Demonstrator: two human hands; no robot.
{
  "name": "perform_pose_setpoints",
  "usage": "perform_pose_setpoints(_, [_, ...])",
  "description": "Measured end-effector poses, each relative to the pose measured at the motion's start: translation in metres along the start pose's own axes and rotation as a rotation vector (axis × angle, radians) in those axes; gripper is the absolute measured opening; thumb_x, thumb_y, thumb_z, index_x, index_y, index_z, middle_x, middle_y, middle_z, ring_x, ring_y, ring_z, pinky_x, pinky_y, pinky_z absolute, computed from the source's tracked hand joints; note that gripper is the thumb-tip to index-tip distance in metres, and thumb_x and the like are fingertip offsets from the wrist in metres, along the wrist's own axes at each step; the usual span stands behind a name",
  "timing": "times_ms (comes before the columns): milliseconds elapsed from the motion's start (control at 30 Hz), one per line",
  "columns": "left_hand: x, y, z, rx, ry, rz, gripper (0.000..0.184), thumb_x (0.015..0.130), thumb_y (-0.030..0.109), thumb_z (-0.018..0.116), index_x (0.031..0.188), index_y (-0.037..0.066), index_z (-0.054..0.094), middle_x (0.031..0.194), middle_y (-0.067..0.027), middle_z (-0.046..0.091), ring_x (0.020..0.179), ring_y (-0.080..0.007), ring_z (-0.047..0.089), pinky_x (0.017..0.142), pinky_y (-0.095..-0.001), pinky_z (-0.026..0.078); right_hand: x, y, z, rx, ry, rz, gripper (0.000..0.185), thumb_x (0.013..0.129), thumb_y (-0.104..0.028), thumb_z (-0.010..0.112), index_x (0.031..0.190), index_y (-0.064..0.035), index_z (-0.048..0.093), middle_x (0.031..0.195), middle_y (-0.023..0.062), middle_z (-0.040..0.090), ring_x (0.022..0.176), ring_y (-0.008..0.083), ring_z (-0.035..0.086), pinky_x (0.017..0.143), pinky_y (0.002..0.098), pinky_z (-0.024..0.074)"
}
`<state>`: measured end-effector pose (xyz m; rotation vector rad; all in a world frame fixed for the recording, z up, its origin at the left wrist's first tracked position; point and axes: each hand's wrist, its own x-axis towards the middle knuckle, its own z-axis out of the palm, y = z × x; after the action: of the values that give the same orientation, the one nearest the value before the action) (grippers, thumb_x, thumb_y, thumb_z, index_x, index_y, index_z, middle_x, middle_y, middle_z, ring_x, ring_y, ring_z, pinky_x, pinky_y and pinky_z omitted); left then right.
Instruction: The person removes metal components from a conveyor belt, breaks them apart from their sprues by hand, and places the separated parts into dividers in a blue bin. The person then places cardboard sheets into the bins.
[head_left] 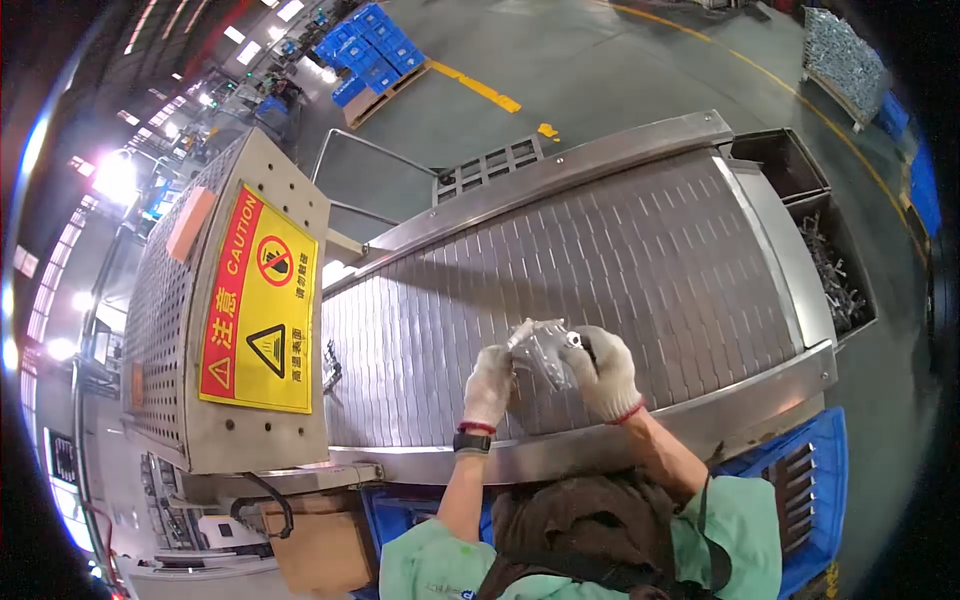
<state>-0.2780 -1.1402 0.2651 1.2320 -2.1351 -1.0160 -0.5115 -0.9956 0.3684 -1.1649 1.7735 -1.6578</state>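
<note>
A shiny silver metal part [545, 352] is held up between my two gloved hands, over the slatted metal conveyor belt [450, 370]. My left hand [489, 385], in a white knit glove with a dark watch at the wrist, has its fingers closed on the part's left side. On the right side, my right hand [606, 372], also gloved, grips the same part near a small round hole. Parts of the fingertips are hidden behind the metal.
At left stands a perforated machine housing [255, 440] with a caution sign [258, 300]. Metal parts [331, 367] lie by its opening. Bins with metal pieces [835, 265] stand beyond the belt's right end. A blue crate [833, 470] sits at lower right, a cardboard box [318, 555] at lower left.
</note>
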Motion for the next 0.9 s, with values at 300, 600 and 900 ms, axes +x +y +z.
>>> perform_pose_setpoints(300, [-0.001, 0.071, 0.004, -0.65, -0.13, -0.379, 0.058, 0.114, 0.056, 0.057, 0.143, 0.005, 0.059, 0.111, -0.0071, 0.069, 0.104, -0.0185, 0.072, 0.085, -0.0357, 0.062, 0.006, 0.022, 0.0, 0.477, 0.144, 0.378, 0.03, 0.104, -0.023, 0.067, 0.115, 0.0036, 0.077, 0.1, 0.0072, 0.078, 0.088, 0.0156, 0.07, 0.08, 0.0346, 0.0576])
perform_pose_setpoints(600, [0.0, 0.158, 0.009, -0.853, -0.019, -0.534, 0.055, 0.109, 0.052, 0.068, 0.133, 0.004, 0.059, 0.093, -0.0055, 0.066, 0.075, -0.0159, 0.072, 0.059, -0.0312, 0.061, 0.024, 0.042, -0.064, -0.446, 0.21, -0.007, 0.042, 0.101, -0.039, 0.078, 0.126, -0.0056, 0.076, 0.111, 0.0134, 0.079, 0.094, 0.026, 0.074, 0.085, 0.0417, 0.0595])
perform_pose_setpoints(900, [0.017, 0.172, 0.021, -0.749, -0.044, -0.339, 0.045, 0.11, 0.041, 0.073, 0.127, 0.0, 0.066, 0.108, -0.0052, 0.074, 0.085, -0.0108, 0.07, 0.075, -0.0301, 0.06, -0.008, 0.034, -0.047, 0.493, -0.111, 0.705, 0.046, 0.102, -0.037, 0.072, 0.127, 0.0016, 0.072, 0.108, 0.0159, 0.08, 0.098, 0.0274, 0.076, 0.089, 0.0411, 0.059])
